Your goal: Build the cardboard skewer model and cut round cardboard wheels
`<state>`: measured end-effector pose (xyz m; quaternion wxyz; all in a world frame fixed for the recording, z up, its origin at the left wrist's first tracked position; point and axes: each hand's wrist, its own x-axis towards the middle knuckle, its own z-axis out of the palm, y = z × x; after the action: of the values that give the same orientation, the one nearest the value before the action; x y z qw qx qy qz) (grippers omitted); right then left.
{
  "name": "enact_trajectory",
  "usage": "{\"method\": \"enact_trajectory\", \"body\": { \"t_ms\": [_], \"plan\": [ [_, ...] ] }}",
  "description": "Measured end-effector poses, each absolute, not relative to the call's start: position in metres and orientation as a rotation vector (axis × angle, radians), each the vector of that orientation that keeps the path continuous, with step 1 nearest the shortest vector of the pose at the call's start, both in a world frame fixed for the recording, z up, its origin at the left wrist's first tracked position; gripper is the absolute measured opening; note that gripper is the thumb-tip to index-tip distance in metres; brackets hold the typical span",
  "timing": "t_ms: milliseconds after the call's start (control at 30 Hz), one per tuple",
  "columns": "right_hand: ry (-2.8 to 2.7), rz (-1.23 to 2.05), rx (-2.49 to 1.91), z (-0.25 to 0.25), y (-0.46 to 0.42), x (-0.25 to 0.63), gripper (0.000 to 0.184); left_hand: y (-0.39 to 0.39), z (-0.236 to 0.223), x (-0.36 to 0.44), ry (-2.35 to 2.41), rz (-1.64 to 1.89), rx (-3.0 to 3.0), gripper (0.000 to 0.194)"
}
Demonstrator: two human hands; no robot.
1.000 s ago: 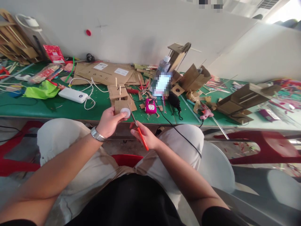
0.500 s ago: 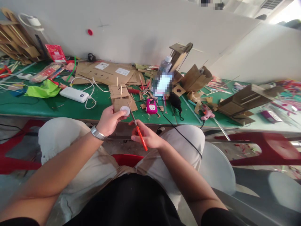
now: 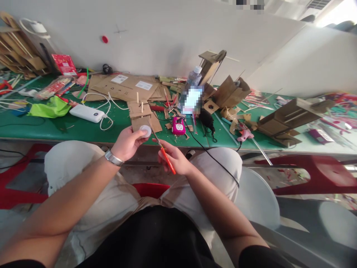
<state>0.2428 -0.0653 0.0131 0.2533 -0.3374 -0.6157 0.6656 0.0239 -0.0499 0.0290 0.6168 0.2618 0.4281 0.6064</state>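
The left hand (image 3: pixel 127 144) pinches a white disc (image 3: pixel 145 131), thumb on top, over brown cardboard (image 3: pixel 139 123) at the near edge of the bench (image 3: pixel 92 137); whether its fingers grip the cardboard too, I cannot tell. The right hand (image 3: pixel 177 159) grips orange-handled scissors (image 3: pixel 168 160), blades just right of the disc. The cardboard looks light and stiff but easily creased — best pinched flat, left of the blades. The disc seems light, perhaps slippery — hold it by the rim.
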Motion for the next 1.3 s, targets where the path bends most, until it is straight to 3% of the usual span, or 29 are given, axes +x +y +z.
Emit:
{"method": "enact_trajectory", "body": {
  "t_ms": [300, 1300],
  "plan": [
    [-1.611, 1.900, -0.735, 0.0126, -0.0645, 0.2457, 0.056, -0.0527, 0.0320, 0.0246, 0.942, 1.406, 0.663, 0.040],
    [-1.468, 2.038, -0.636, 0.0129, -0.0672, 0.2457, 0.057, -0.0550, 0.0343, 0.0232, 0.937, 1.391, 0.627, 0.038]
  ]
}}
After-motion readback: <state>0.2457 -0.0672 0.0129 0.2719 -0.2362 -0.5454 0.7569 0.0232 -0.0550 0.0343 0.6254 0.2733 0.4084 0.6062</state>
